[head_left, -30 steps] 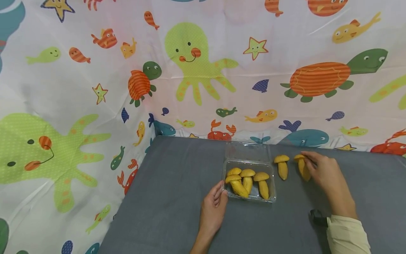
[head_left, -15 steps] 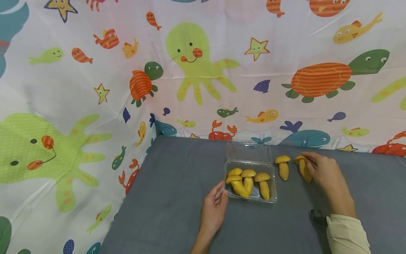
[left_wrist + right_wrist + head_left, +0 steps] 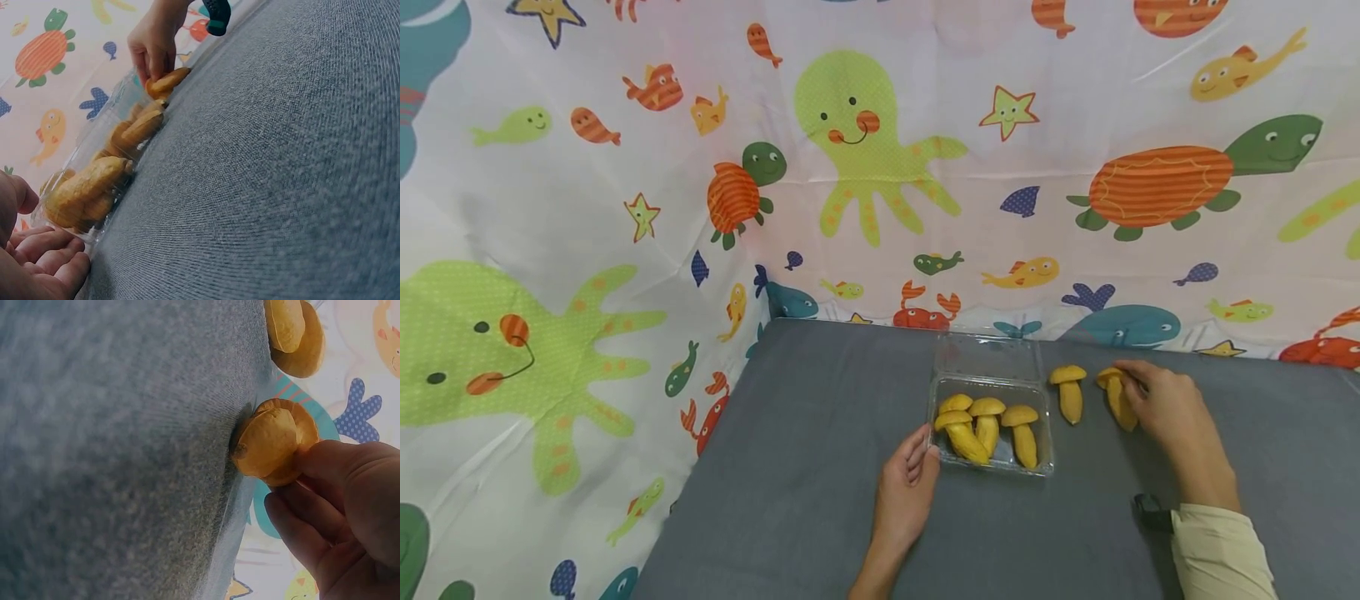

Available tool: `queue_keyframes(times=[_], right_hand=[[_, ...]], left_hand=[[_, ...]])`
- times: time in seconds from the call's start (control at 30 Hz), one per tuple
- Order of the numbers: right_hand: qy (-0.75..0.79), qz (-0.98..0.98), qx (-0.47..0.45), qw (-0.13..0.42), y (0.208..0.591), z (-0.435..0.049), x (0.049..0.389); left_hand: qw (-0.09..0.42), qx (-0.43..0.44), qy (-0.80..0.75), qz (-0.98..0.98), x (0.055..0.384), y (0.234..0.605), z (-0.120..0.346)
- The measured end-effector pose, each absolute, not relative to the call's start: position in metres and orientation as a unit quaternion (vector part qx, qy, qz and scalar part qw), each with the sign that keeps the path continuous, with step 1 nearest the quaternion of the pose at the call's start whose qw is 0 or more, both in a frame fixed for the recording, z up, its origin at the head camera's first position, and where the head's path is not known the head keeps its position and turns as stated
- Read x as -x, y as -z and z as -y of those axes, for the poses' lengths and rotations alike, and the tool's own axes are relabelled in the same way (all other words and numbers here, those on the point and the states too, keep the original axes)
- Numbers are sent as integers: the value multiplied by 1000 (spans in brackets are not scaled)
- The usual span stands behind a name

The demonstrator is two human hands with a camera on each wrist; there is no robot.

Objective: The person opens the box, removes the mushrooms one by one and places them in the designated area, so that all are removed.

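In the head view, a clear plastic box (image 3: 992, 471) sits on the gray table (image 3: 775, 458), its lid (image 3: 987, 358) folded back toward twelve o'clock. Four yellow mushrooms (image 3: 987, 429) lie inside, the stems pointing mostly toward five and six o'clock. The left hand (image 3: 906, 487) is at the box's eight o'clock, gripping its edge with thumb and fingers. Just outside the box, toward two o'clock, lies a loose mushroom (image 3: 1070, 398); beyond it, near three o'clock, the right hand (image 3: 1171, 417) pinches another – the held mushroom (image 3: 1120, 404). A pale sleeve (image 3: 1221, 554) and a dark strap (image 3: 1152, 514) show at four o'clock from the box. A sheet (image 3: 662, 167) printed with sea animals hangs behind.

In the left wrist view, the box reaches from eight o'clock up toward eleven – the left hand's thumb and curled fingers at its near end, the right hand at its far end.

In the right wrist view, thumb and fingers come from four o'clock, narrowed on the held mushroom's cap; it is down at the table surface, and the loose one sits toward one o'clock.
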State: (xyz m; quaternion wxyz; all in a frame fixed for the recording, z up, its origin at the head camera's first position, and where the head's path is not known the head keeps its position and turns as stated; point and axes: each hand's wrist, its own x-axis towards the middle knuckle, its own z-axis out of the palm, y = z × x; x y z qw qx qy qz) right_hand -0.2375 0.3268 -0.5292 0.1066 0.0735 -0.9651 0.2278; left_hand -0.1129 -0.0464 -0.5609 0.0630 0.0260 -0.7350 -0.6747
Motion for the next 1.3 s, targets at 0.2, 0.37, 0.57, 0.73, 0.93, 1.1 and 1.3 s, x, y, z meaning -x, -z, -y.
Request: queue_keyframes(times=[0.2,0.37,0.57,0.73,0.93,1.1,1.3], right_hand=[[-231,964,-71,110,528,-326,236],[-232,964,-60,115,528,-323,231],[-231,967,-37,106,524,-321,222],[-230,967,-14,107,515,-316,208],[-252,962,-16,108,500,-300,190],[-262,953,-46,143,490,-284,177],[-299,934,-74,181,477,-259,164]], left_hand=[[62,-28,676,733,115,561,46],[60,-29,672,737,115,562,46],[65,-30,670,739,115,561,46],[66,-31,671,738,114,562,47],[70,-34,668,741,115,560,48],[65,-43,666,742,114,560,48],[60,-48,670,739,112,561,45]])
